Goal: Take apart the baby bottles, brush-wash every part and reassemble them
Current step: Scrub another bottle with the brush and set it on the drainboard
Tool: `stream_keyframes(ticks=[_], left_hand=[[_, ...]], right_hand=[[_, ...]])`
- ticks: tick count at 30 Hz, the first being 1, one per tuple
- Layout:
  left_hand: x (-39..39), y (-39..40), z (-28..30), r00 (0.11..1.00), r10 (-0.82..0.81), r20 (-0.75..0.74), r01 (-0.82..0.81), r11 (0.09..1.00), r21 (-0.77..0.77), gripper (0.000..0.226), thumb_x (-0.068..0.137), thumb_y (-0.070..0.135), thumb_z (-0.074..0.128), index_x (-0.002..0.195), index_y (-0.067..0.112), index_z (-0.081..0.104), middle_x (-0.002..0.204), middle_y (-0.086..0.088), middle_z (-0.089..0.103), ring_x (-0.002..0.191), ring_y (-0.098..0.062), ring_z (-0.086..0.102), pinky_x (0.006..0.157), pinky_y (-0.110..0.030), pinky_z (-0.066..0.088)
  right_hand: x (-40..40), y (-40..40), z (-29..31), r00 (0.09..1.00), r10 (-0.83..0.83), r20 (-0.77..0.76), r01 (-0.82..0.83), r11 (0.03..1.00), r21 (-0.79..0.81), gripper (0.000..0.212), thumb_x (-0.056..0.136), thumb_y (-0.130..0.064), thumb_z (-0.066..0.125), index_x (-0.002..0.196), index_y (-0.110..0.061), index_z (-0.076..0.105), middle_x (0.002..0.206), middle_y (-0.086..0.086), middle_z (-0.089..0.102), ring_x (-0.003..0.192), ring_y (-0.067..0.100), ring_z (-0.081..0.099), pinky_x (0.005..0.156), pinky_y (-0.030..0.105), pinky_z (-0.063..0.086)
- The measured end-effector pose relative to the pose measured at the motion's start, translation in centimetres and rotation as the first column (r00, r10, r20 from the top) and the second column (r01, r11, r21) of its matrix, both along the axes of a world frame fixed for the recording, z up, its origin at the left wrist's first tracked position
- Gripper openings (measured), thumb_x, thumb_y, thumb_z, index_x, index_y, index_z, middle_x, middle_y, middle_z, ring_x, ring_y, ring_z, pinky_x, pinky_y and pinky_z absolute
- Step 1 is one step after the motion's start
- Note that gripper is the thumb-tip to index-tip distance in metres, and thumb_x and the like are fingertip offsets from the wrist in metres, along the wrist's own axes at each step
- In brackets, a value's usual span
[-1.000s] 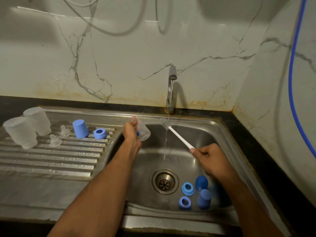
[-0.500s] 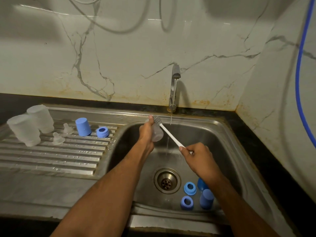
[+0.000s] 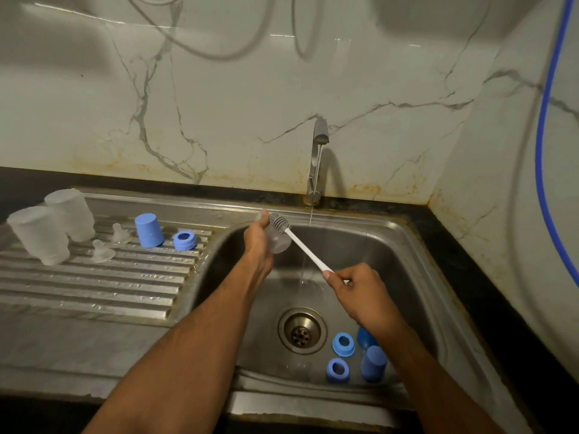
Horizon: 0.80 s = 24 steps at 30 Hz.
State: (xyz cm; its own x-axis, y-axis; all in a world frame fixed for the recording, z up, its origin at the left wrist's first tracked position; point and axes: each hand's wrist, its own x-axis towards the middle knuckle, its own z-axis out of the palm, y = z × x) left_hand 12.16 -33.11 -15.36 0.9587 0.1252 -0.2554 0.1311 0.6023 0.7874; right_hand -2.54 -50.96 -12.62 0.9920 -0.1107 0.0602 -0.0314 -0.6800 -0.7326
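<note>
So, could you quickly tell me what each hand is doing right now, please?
Left hand: gripping a clear bottle.
Right hand: gripping the white handle of the brush.

Home kitchen: steel sink [image 3: 404, 245] with ribbed drainboard [image 3: 94, 277], tap [image 3: 316, 158], marble-look wall tiles [image 3: 219, 104].

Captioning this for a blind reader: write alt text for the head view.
Over a steel sink, the left hand holds a clear baby bottle while the right hand holds a white bottle brush against it. Beside them the tap runs. Washed parts sit on the drainboard; blue rings and caps lie in the basin.
</note>
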Motion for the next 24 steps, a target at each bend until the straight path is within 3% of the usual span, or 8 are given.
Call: stream_keyframes(ticks=[4, 8, 12, 16, 19, 24], left_hand=[[-0.4, -0.5, -0.1, 0.998, 0.038, -0.057, -0.038, 0.999, -0.013, 0.030, 0.100, 0.034, 0.058, 0.113, 0.006, 0.063, 0.108, -0.014, 0.069, 0.098, -0.030, 0.068, 0.096, -0.046, 0.055], [1.3, 2.4, -0.1, 0.987, 0.129, -0.094, -0.138, 0.986, -0.095, 0.035, 0.093, 0.029, 0.064, 0.119, 0.005, 0.062, 0.121, -0.017, 0.068, 0.103, -0.032, 0.069, 0.094, -0.053, 0.056], [0.2, 0.5, -0.4, 0.992, 0.080, -0.102, -0.089, 0.992, -0.092, 0.039, 0.094, 0.028, 0.064, 0.126, 0.006, 0.058, 0.119, -0.017, 0.068, 0.105, -0.036, 0.068, 0.096, -0.055, 0.055], [-0.6, -0.3, 0.3, 0.996, 0.055, -0.075, -0.066, 0.987, -0.148, 0.025, 0.100, 0.022, 0.054, 0.119, 0.006, 0.059, 0.118, -0.018, 0.067, 0.108, -0.036, 0.066, 0.100, -0.054, 0.052], [0.4, 0.9, 0.9, 0.985, 0.130, -0.111, -0.150, 0.968, -0.203, 0.027, 0.099, 0.022, 0.055, 0.123, 0.009, 0.058, 0.119, -0.016, 0.066, 0.101, -0.033, 0.066, 0.095, -0.052, 0.055], [0.8, 2.5, -0.7, 0.951, 0.205, -0.231, -0.244, 0.957, -0.157, 0.037, 0.087, 0.029, 0.068, 0.121, 0.015, 0.061, 0.120, -0.012, 0.068, 0.104, -0.031, 0.067, 0.096, -0.049, 0.055]], right_hand=[[-0.1, -0.2, 0.1, 1.000, -0.015, -0.005, 0.016, 0.999, 0.044, 0.035, 0.100, -0.047, 0.059, 0.079, -0.022, 0.072, 0.051, -0.005, 0.053, 0.045, 0.006, 0.046, 0.049, 0.029, 0.044], [-0.9, -0.9, 0.2, 0.996, 0.068, -0.060, -0.062, 0.994, 0.094, 0.041, 0.100, -0.043, 0.060, 0.064, -0.023, 0.063, 0.050, -0.004, 0.048, 0.042, 0.006, 0.040, 0.051, 0.027, 0.040], [-0.5, -0.1, 0.3, 0.999, 0.008, -0.039, -0.005, 0.996, 0.093, 0.036, 0.100, -0.044, 0.059, 0.077, -0.019, 0.070, 0.051, -0.005, 0.051, 0.045, 0.006, 0.044, 0.052, 0.028, 0.042], [-0.5, -0.2, 0.6, 1.000, -0.018, -0.019, 0.020, 0.995, 0.095, 0.037, 0.100, -0.044, 0.058, 0.077, -0.018, 0.071, 0.051, -0.006, 0.049, 0.044, 0.006, 0.042, 0.048, 0.026, 0.039], [-0.5, -1.7, 1.3, 0.998, -0.065, -0.014, 0.065, 0.997, -0.040, 0.035, 0.099, -0.047, 0.059, 0.081, -0.020, 0.073, 0.055, -0.004, 0.058, 0.048, 0.006, 0.052, 0.049, 0.026, 0.044], [-0.9, -4.4, 1.0, 0.983, -0.183, -0.006, 0.180, 0.970, -0.166, 0.039, 0.097, -0.049, 0.060, 0.082, -0.016, 0.074, 0.068, 0.003, 0.067, 0.068, 0.016, 0.066, 0.059, 0.025, 0.046]])
